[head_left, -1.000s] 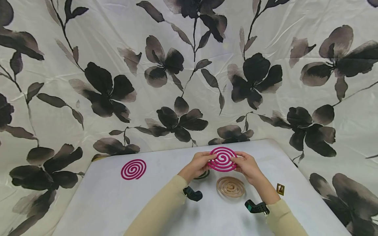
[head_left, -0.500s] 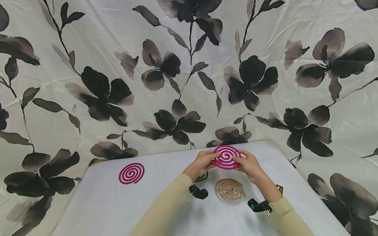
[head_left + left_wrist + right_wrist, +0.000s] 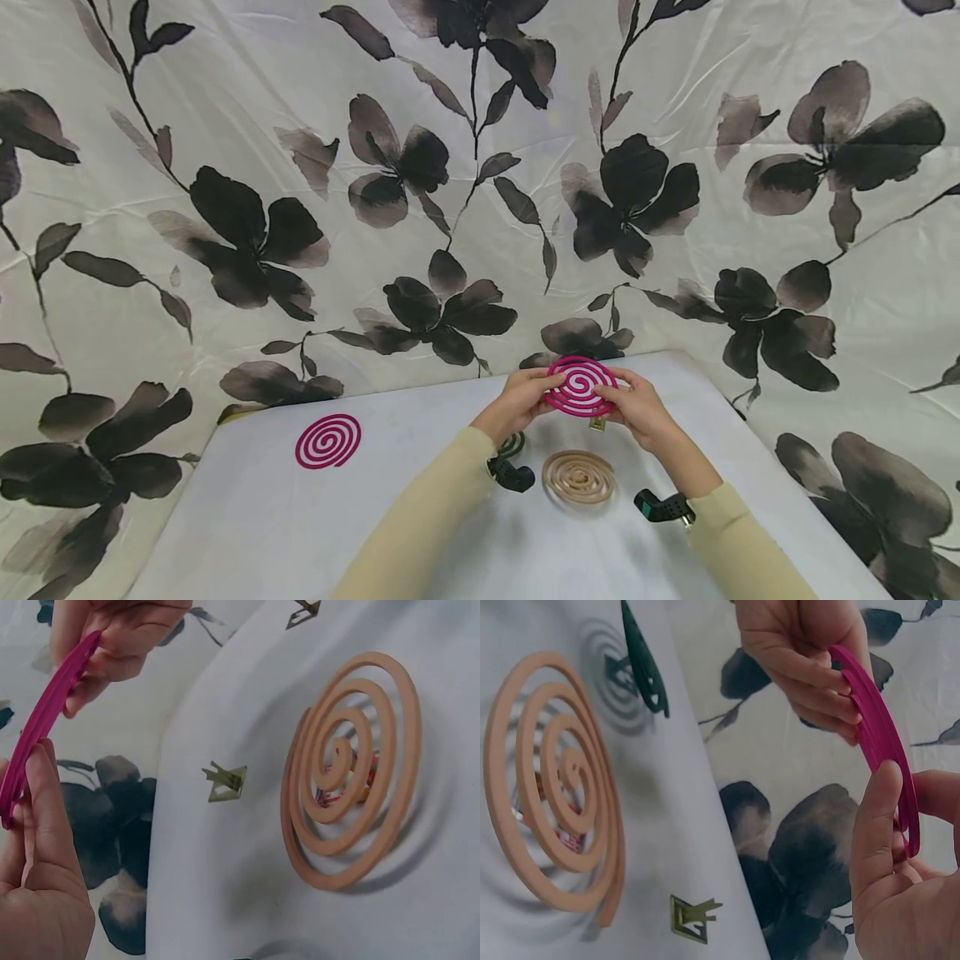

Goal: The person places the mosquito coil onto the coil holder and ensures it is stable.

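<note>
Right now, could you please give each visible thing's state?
Held magenta spiral coil: pinched midair by left hand and right hand
Second magenta spiral coil: flat on white table
Tan spiral coil: raised off the table
Dark green spiral coil: likewise raised
Small gold metal stand: prong up, bare
Another gold metal stand: cut off, unclear

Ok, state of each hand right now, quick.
Left hand: holding the pink spiral by its left edge.
Right hand: holding the same spiral by its right edge.

Head view bright, evenly lit; faint sheen on creased cloth beyond left hand. Soft shadows on table below same hand. Wrist views dimmer, hazier; diffuse shadow by tan coil.
</note>
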Demonstrator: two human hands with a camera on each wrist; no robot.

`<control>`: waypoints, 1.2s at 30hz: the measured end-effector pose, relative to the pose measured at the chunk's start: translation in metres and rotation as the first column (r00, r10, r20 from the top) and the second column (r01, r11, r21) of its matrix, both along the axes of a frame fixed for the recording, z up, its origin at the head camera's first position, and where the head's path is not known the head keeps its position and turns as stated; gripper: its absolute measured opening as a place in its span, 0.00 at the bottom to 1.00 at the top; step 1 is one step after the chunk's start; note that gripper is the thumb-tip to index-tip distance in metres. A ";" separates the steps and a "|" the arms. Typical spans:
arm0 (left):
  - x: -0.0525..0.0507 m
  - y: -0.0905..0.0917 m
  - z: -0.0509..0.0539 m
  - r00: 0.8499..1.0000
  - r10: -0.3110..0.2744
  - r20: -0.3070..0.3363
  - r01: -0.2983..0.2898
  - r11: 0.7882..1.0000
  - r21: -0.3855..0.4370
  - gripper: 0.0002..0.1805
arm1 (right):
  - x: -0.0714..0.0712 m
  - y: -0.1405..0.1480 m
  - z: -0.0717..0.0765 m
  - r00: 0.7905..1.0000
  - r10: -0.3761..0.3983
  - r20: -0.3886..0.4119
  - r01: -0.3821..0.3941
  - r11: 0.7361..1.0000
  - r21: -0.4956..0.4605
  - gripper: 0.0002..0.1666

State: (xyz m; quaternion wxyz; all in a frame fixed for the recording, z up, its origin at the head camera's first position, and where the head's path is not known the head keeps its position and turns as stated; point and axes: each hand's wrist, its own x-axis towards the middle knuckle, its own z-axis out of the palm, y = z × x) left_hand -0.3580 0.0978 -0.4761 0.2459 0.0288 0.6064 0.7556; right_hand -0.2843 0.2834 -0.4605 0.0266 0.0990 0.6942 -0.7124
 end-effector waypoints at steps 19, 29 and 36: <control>-0.008 0.020 -0.002 1.000 0.006 0.014 -0.006 1.000 0.022 0.18 | -0.012 0.012 -0.001 0.998 -0.058 -0.015 0.059 0.998 0.016 0.33; -0.012 0.031 0.007 0.999 0.012 0.042 -0.014 0.998 0.066 0.15 | -0.018 0.018 0.008 0.995 -0.100 -0.029 0.100 0.995 0.027 0.33; -0.018 0.035 0.015 0.999 0.018 0.043 -0.021 0.996 0.083 0.13 | -0.027 0.023 0.017 0.995 -0.094 -0.014 0.094 0.996 0.006 0.35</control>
